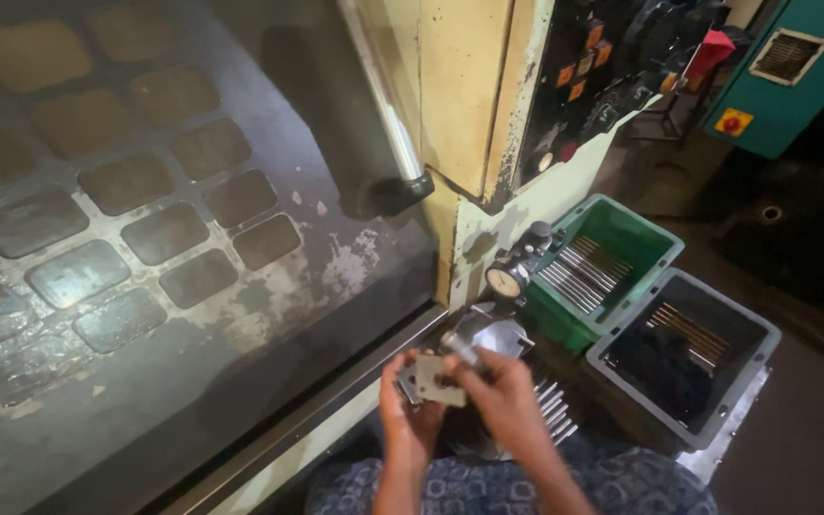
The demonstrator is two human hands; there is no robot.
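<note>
Both hands grip 1 flat metal gauge plate: left hand beneath, right hand seating a pin; checking looks underway, with rods in 2 bins beyond the right hand.

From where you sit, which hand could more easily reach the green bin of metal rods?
Probably the right hand. The green bin sits to its right, while the left hand lies farther off, and both hands hold a small flat metal block.

Metal gauge block between both hands
</note>
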